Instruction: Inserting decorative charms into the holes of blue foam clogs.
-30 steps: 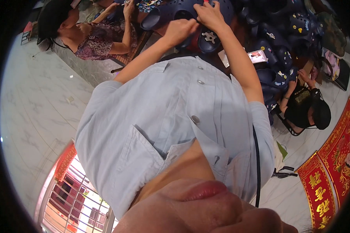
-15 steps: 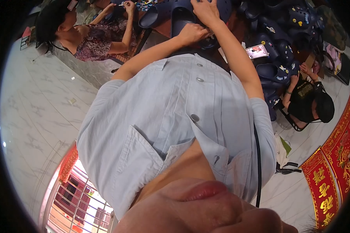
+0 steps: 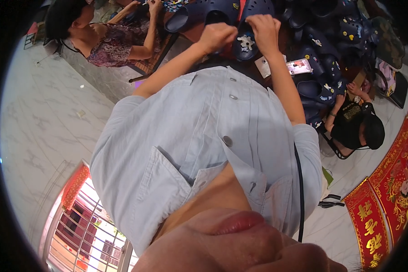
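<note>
Pale marble floor (image 3: pixel 45 118) around a far worktop (image 3: pixel 199 31) piled with navy clogs. Left hand (image 3: pixel 220 36) fisted on one navy clog (image 3: pixel 245 43), right hand (image 3: pixel 264 29) pinching its upper edge. Phone (image 3: pixel 299 66) just right.

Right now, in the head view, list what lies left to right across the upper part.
Seated person in a purple patterned dress → left hand → dark blue foam clog with a white charm → right hand → pink-edged smartphone → seated person in a black shirt and cap → red banner with gold figures.
</note>
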A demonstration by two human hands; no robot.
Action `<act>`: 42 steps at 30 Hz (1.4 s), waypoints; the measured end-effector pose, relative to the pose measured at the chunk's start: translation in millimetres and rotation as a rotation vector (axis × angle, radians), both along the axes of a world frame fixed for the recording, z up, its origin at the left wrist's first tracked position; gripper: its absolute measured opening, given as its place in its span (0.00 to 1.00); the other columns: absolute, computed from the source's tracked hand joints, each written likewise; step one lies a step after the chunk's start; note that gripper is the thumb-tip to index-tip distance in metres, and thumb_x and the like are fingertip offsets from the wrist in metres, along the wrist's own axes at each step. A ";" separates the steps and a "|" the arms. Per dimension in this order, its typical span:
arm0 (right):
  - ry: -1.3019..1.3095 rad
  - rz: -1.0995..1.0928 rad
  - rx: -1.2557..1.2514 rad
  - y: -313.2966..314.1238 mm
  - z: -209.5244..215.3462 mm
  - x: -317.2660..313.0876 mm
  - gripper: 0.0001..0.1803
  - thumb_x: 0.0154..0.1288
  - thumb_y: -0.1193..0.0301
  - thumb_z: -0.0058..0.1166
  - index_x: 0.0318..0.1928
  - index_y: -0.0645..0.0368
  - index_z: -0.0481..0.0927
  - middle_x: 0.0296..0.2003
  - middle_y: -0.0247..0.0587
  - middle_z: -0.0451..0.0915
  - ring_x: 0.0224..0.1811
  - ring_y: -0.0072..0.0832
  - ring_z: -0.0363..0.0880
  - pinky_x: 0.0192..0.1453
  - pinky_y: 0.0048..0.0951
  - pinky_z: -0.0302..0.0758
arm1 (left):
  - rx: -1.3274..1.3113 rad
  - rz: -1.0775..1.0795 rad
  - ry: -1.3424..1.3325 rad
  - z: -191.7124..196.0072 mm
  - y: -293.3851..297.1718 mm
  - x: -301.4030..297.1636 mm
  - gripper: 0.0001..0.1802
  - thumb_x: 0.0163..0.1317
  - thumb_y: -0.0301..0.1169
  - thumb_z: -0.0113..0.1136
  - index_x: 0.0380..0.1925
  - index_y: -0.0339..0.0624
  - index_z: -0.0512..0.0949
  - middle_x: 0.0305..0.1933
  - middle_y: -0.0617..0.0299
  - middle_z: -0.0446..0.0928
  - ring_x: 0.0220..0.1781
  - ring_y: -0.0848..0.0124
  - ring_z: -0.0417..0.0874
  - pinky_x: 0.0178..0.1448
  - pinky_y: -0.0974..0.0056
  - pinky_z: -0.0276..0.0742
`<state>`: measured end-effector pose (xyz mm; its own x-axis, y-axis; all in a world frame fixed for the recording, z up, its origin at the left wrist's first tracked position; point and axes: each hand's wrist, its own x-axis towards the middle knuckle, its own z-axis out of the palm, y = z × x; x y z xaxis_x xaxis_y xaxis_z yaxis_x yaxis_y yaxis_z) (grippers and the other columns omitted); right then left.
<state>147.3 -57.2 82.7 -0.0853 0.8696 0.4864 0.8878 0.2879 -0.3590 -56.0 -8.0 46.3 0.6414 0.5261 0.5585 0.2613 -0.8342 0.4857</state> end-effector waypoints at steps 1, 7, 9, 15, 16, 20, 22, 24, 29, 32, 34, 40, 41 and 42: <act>-0.003 -0.003 -0.004 -10.7 -6.8 0.0 0.08 0.59 0.71 0.59 0.40 0.49 0.84 0.36 0.30 0.80 0.48 0.31 0.76 0.54 0.41 0.64 | -0.026 0.069 -0.038 7.3 8.7 -2.9 0.04 0.58 0.30 0.64 0.32 0.44 0.81 0.29 0.56 0.80 0.31 0.59 0.84 0.35 0.59 0.79; -0.168 -0.019 -0.007 -36.9 -40.8 -13.9 0.10 0.55 0.70 0.59 0.39 0.49 0.85 0.37 0.30 0.79 0.45 0.31 0.75 0.53 0.39 0.65 | -0.145 0.550 0.132 27.5 86.1 2.0 0.16 0.65 0.44 0.58 0.38 0.41 0.77 0.32 0.45 0.81 0.35 0.47 0.83 0.39 0.46 0.78; -0.133 -0.007 0.020 -30.4 -41.2 -17.7 0.10 0.56 0.69 0.60 0.40 0.51 0.85 0.37 0.30 0.79 0.45 0.31 0.75 0.52 0.38 0.65 | -0.197 0.537 0.397 31.8 108.4 5.6 0.21 0.63 0.49 0.60 0.40 0.40 0.78 0.33 0.44 0.82 0.36 0.47 0.84 0.40 0.45 0.78; -0.100 -0.113 0.159 43.4 -18.0 -15.1 0.09 0.56 0.66 0.64 0.38 0.51 0.83 0.34 0.31 0.81 0.43 0.33 0.77 0.53 0.39 0.63 | -0.165 0.517 0.620 30.7 122.4 23.6 0.30 0.62 0.56 0.59 0.37 0.35 0.81 0.33 0.43 0.83 0.34 0.46 0.85 0.38 0.46 0.81; -0.102 -0.128 0.163 54.9 -21.8 -14.2 0.09 0.56 0.66 0.64 0.38 0.51 0.83 0.34 0.31 0.81 0.43 0.33 0.77 0.53 0.39 0.63 | -0.156 0.504 0.617 25.5 125.7 26.0 0.30 0.62 0.56 0.59 0.37 0.35 0.81 0.33 0.43 0.83 0.34 0.46 0.85 0.38 0.46 0.81; -0.212 -0.161 -0.182 89.5 -54.6 -18.2 0.10 0.66 0.69 0.47 0.38 0.57 0.82 0.37 0.43 0.82 0.51 0.41 0.77 0.60 0.57 0.64 | -0.038 0.508 0.606 -9.7 138.0 30.3 0.24 0.63 0.52 0.58 0.33 0.38 0.81 0.31 0.46 0.83 0.31 0.49 0.86 0.35 0.49 0.81; -0.322 -0.176 -0.325 94.0 -57.7 -28.1 0.11 0.65 0.70 0.45 0.36 0.57 0.83 0.39 0.44 0.82 0.52 0.42 0.76 0.64 0.61 0.63 | 0.095 0.580 0.601 -28.9 137.2 27.8 0.17 0.64 0.44 0.56 0.31 0.41 0.79 0.26 0.50 0.81 0.28 0.53 0.85 0.33 0.51 0.81; -0.281 -0.195 -0.320 96.8 -55.8 -32.6 0.11 0.65 0.70 0.44 0.36 0.56 0.82 0.39 0.45 0.82 0.52 0.42 0.76 0.64 0.61 0.62 | 0.098 0.590 0.579 -40.3 140.2 23.9 0.15 0.65 0.41 0.55 0.31 0.41 0.79 0.26 0.51 0.81 0.28 0.54 0.85 0.32 0.52 0.81; -0.216 -0.252 -0.263 98.2 -62.1 -28.6 0.08 0.65 0.70 0.48 0.36 0.57 0.81 0.41 0.46 0.82 0.53 0.45 0.76 0.62 0.64 0.61 | 0.148 0.624 0.549 -44.8 140.8 29.8 0.10 0.65 0.33 0.51 0.31 0.40 0.77 0.25 0.52 0.80 0.27 0.55 0.85 0.31 0.54 0.81; -0.070 -0.228 -0.369 101.7 -51.5 -26.2 0.07 0.61 0.69 0.54 0.38 0.58 0.80 0.41 0.49 0.82 0.52 0.48 0.77 0.59 0.66 0.62 | 0.107 0.623 0.518 -41.5 138.2 24.2 0.09 0.64 0.32 0.50 0.31 0.39 0.77 0.26 0.48 0.81 0.28 0.53 0.85 0.32 0.52 0.81; -0.096 -0.215 -0.440 104.8 -47.8 -23.7 0.09 0.58 0.69 0.59 0.37 0.58 0.79 0.39 0.51 0.82 0.49 0.49 0.79 0.55 0.66 0.64 | -0.119 0.634 0.538 -34.3 141.2 23.4 0.10 0.66 0.32 0.50 0.32 0.38 0.76 0.28 0.44 0.82 0.31 0.50 0.86 0.35 0.49 0.82; -0.109 -0.177 -0.441 102.4 -43.5 -22.3 0.06 0.57 0.70 0.59 0.33 0.58 0.80 0.33 0.50 0.83 0.46 0.50 0.80 0.54 0.64 0.65 | -0.155 0.670 0.474 -22.8 128.0 17.5 0.12 0.69 0.35 0.47 0.34 0.39 0.76 0.27 0.42 0.81 0.31 0.46 0.85 0.36 0.45 0.81; -0.111 -0.172 -0.439 102.3 -42.1 -24.7 0.06 0.57 0.70 0.59 0.33 0.58 0.80 0.33 0.50 0.83 0.46 0.50 0.80 0.54 0.64 0.65 | -0.155 0.675 0.473 -24.7 127.9 15.1 0.12 0.69 0.35 0.47 0.34 0.39 0.76 0.27 0.42 0.81 0.31 0.46 0.85 0.36 0.45 0.81; -0.094 -0.174 -0.431 102.7 -42.9 -24.5 0.06 0.56 0.70 0.59 0.33 0.58 0.80 0.33 0.50 0.84 0.45 0.50 0.81 0.54 0.63 0.64 | -0.157 0.679 0.480 -24.9 128.6 15.8 0.12 0.69 0.35 0.47 0.34 0.39 0.76 0.27 0.43 0.81 0.30 0.46 0.85 0.36 0.45 0.81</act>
